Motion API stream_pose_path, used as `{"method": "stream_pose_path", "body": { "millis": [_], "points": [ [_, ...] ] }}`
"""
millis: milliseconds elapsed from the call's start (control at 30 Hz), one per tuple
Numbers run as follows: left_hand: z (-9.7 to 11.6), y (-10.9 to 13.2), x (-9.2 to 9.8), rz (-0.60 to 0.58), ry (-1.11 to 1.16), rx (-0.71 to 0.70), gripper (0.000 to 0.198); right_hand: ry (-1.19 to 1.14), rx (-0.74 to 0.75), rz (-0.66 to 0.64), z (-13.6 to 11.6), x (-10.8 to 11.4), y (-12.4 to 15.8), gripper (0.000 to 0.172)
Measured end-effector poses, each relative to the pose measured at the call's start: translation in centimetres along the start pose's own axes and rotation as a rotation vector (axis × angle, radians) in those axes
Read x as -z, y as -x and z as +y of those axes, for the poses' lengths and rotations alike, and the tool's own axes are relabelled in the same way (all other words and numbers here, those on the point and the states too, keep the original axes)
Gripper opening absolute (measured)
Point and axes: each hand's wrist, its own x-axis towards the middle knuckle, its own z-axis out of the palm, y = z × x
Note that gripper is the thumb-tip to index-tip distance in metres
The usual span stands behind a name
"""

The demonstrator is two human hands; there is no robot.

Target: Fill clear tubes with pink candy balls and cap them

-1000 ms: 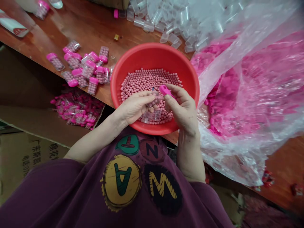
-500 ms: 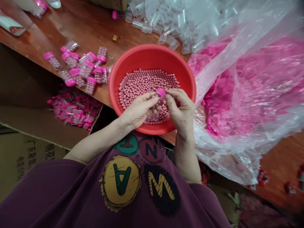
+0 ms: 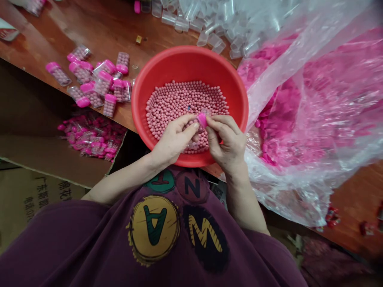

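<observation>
Over a red plastic bowl (image 3: 138, 115) of small pink beads (image 3: 175, 101), my left hand (image 3: 172, 139) is closed around a small clear bottle (image 3: 194, 124) with pink beads inside. A bright pink cap (image 3: 202, 119) sits at the bottle's right end. My right hand (image 3: 229, 139) pinches at this cap with thumb and fingertips. Whether the cap is fully seated cannot be made out. Below my left fingers, more clear plastic (image 3: 191, 146) shows in the bowl, partly hidden.
Several filled, pink-capped bottles (image 3: 103, 82) lie on the wooden table (image 3: 98, 30) at left. Below them, a cardboard box (image 3: 74, 161) holds a heap of similar bottles. Clear empty containers (image 3: 214, 40) are piled behind the bowl. A plastic bag (image 3: 287, 195) of pink caps lies at right.
The view has shifted slightly, so the bowl and table items sit a little higher and further left. Both hands stay at the bottle; the cap's angle between my fingers has turned a little.
</observation>
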Motion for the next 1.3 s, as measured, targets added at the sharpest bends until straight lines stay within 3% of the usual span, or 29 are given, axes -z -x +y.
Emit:
{"method": "stream_pose_path", "body": {
  "millis": [200, 333, 467, 533, 600, 633, 700, 767, 833, 1033, 1300],
  "points": [
    [0.3, -0.2, 0.8, -0.101, 0.023, 0.05, 0.008, -0.049, -0.013, -0.042, -1.3, 1.3, 0.4, 0.035],
    [1.2, -0.2, 0.6, -0.075, -0.08, -0.052, 0.003, -0.251, -0.175, -0.089, -1.3, 2.0, 0.4, 0.034],
    [1.1, -0.3, 0.6, -0.073, -0.135, -0.096, 0.008, -0.488, -0.421, 0.148, -0.9, 0.5, 0.4, 0.041],
    [0.5, -0.5, 0.9, -0.078, -0.117, -0.112, 0.008, -0.428, -0.434, 0.173, -1.2, -0.1, 0.2, 0.029],
    [-0.1, -0.8, 1.1, -0.087, -0.083, -0.142, 0.011, -0.264, -0.333, 0.097, -1.7, -0.2, 0.0, 0.021],
    [-0.3, -1.0, 1.3, -0.093, -0.071, -0.153, 0.014, -0.182, -0.264, 0.042, -1.9, -0.2, -0.1, 0.024],
    [-0.7, -1.3, 1.4, -0.093, -0.057, -0.158, 0.021, -0.041, -0.166, -0.063, -2.1, -0.3, 0.1, 0.046],
    [-1.0, -1.4, 1.3, -0.083, -0.043, -0.148, 0.027, 0.093, -0.161, -0.121, -1.9, -0.9, 0.6, 0.072],
    [-1.1, -1.4, 1.2, -0.079, -0.023, -0.134, 0.031, 0.197, -0.165, -0.11, -1.4, -1.8, 1.3, 0.08],
    [-0.6, -0.9, 1.2, -0.113, -0.026, -0.037, 0.033, 0.222, -0.081, -0.031, -1.2, -2.8, 1.7, 0.07],
    [0.3, -0.8, 0.7, -0.121, 0.081, 0.097, 0.032, 0.336, -0.168, -0.139, -2.6, -1.7, 0.8, 0.057]
  ]
}}
